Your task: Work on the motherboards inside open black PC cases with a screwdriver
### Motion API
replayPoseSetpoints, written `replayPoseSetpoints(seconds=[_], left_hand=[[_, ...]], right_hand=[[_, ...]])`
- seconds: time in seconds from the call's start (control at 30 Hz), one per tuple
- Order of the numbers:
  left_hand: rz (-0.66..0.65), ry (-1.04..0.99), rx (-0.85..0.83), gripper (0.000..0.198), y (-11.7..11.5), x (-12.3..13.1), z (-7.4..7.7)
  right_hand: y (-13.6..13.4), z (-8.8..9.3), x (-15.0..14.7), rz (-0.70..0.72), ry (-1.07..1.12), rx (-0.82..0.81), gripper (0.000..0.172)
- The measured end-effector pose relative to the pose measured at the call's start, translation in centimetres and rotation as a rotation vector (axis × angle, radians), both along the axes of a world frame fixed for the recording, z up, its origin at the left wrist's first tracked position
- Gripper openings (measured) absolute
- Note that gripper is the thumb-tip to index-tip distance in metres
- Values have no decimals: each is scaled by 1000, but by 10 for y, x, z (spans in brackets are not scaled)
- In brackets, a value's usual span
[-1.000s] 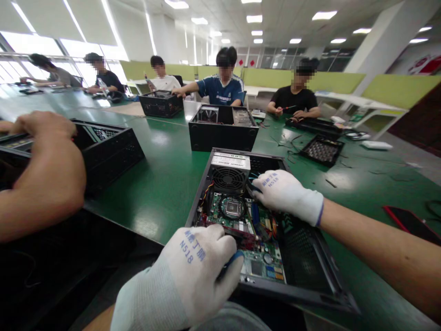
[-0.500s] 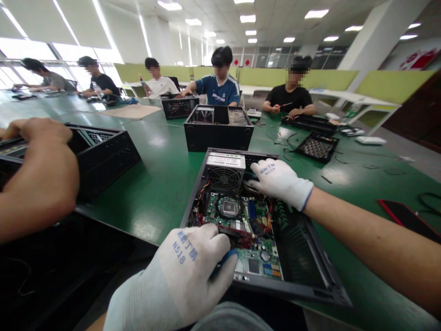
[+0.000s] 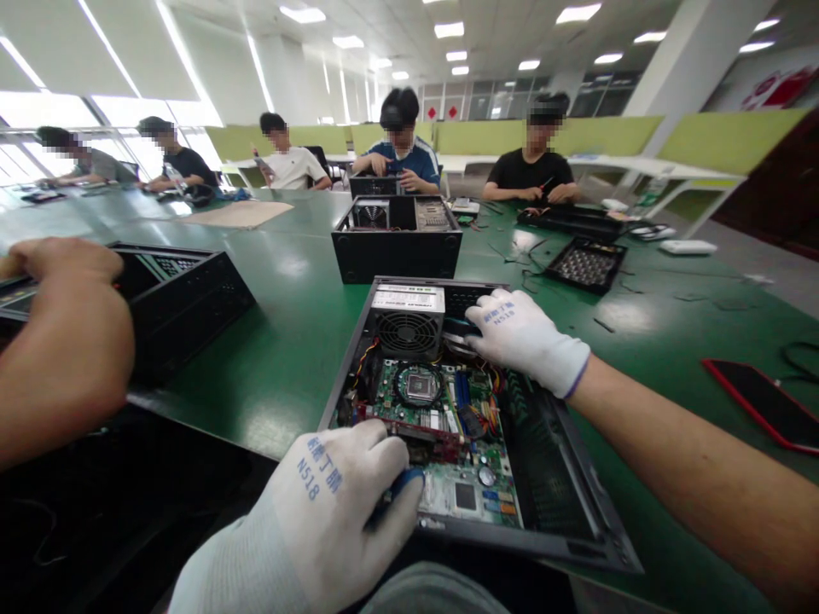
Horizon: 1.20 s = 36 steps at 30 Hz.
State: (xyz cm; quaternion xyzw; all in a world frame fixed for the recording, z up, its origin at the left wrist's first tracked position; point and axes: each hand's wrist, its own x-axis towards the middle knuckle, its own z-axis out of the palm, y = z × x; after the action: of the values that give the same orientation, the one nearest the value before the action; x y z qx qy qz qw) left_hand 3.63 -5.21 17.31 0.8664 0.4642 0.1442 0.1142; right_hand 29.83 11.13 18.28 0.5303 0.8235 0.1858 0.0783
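Clock faces read from the middle of the open case (image 3: pixel 556 547), 12 pointing away from me. Case lies flat just ahead of me on the worktop (image 3: pixel 269 367).

Risks (my judgement): case sits at the near edge of the worktop, near-left corner apparently overhanging; a hard press at 7 could tip it. Processor (image 3: pixel 420 387) at 10–11 has no cooler over it, so a slipping finger could mark it. Left hand (image 3: pixel 339 503) at 8, fingers curled, thumb opposed with a small gap, close beside the red card (image 3: pixel 422 433); sideways force might strain its slot. Right hand (image 3: pixel 512 333) at 1, fingers bent down just right of the power supply (image 3: pixel 409 324); a tug could snag the coloured wires (image 3: pixel 494 409) at 2–3. Cannot tell what either hand grips; fingertips hidden.

Containers: open case has the power supply at 11, the circuit board (image 3: pixel 438 495) across the middle, a coin cell (image 3: pixel 486 476) at 5. Upright case (image 3: pixel 397 258) at 11, beyond mine: fan and metal bay inside. Third case (image 3: pixel 198 307) at 10, a co-worker's bare arm (image 3: pixel 70 358) over it; contents mostly hidden. Shallow black tray (image 3: pixel 598 286) at 1–2: pale lattice inside, too small to identify.
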Motion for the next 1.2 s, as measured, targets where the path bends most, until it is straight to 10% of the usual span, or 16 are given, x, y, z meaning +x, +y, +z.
replayPoseSetpoints(seconds=[0.3, 0.6, 0.87, 1.2], left_hand=[[-19, 37, -33, 11, 9, 4, 11], [-156, 410, -128, 30, 94, 50, 13], [-180, 683, -270, 51, 164, 90, -27], [-217, 677, -230, 70, 172, 84, -52]], right_hand=[[-34, -3, 14, 122, 463, 117, 41], [-38, -5, 17, 135, 619, 103, 37], [-40, -9, 19, 148, 651, 70, 37], [-41, -11, 23, 151, 663, 41, 37]])
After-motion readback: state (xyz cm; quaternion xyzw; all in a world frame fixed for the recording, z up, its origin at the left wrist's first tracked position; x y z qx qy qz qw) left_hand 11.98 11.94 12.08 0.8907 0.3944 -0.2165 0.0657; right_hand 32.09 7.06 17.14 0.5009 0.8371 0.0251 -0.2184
